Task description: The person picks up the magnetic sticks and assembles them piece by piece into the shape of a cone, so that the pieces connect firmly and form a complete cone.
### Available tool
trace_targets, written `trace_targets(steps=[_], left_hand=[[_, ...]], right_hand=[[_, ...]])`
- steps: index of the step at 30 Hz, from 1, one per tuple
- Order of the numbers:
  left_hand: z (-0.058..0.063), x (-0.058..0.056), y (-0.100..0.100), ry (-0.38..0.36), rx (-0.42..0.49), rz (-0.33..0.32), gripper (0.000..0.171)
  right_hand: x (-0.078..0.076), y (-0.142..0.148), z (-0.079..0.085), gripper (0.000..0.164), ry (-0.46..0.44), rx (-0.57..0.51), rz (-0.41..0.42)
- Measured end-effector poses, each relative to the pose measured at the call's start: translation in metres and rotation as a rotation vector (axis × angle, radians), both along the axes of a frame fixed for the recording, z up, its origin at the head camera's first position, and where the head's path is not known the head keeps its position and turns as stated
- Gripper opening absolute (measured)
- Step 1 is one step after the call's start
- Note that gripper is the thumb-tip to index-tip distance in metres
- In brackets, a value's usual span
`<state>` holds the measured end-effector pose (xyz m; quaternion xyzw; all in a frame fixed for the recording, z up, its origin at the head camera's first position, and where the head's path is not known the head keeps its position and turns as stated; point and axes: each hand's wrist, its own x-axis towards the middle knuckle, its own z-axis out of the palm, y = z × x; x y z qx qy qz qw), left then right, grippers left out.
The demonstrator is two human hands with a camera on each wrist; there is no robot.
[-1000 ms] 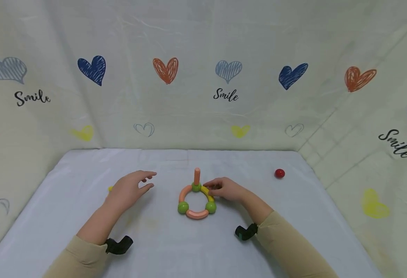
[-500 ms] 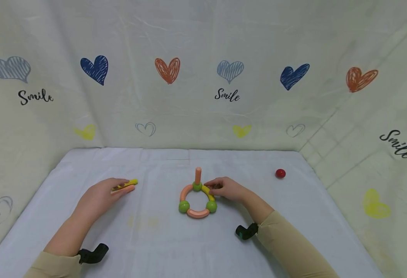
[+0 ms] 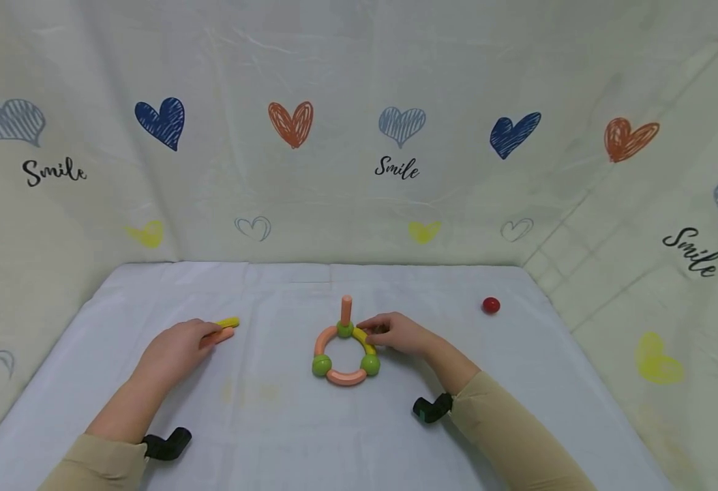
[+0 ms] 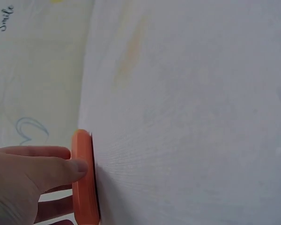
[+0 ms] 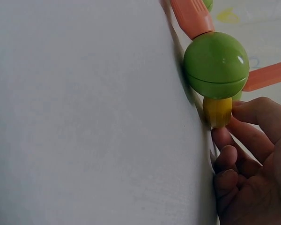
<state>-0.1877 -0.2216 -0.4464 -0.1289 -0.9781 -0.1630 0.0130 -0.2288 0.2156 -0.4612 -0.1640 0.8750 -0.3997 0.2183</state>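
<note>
The ring lay on the counter with three green balls joined by two orange arcs and one yellow arc; an orange rod stood upright from the ball on the ring's far side. The right hand was at the right side of the ring, thumb and fingers pinching the yellow arc, apparently to steady the assembly. To the left of the ring, well apart from it and about level with its far part, were a loose orange piece and a loose yellow piece, side by side. The left hand was clamped on the orange piece, thumb on one face and fingers behind it; the ends of both pieces projected from the hand toward the ring. Whether the yellow piece was also gripped could not be told. The step in hand was judged to be the pick-up of loose parts. The next move appeared to call for a firm pinch, a lift clear of the counter and a transfer toward the ring, with the right hand holding the ring steady. A red ball lay to the right of the ring, well apart from it.
</note>
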Motion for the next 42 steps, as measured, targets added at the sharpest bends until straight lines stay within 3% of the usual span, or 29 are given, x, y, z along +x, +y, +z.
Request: trace_targets(steps=[7, 14, 22, 25, 32, 42], left_hand=[[0.001, 0.003, 0.001, -0.019, -0.025, -0.035, 0.024], [0.003, 0.0, 0.009, -0.024, -0.033, -0.055, 0.046], [0.003, -0.004, 0.018, -0.042, -0.065, -0.097, 0.028], [0.005, -0.003, 0.019, -0.039, -0.057, -0.089, 0.028], [0.014, -0.001, 0.02, 0.054, -0.025, -0.104, 0.019], [0.026, 0.009, 0.038, 0.043, 0.058, -0.101, 0.034]], right_hand=[[0.0, -0.001, 0.0, 0.035, -0.008, -0.013, -0.004], [0.001, 0.0, 0.0, 0.035, -0.002, -0.011, -0.003], [0.002, 0.001, 0.0, 0.035, 0.004, -0.006, -0.006], [0.002, 0.0, 0.0, 0.034, 0.0, -0.014, -0.005], [0.002, 0.001, -0.002, 0.034, -0.008, -0.006, -0.013], [0.002, 0.001, -0.002, 0.034, -0.002, -0.012, -0.011]])
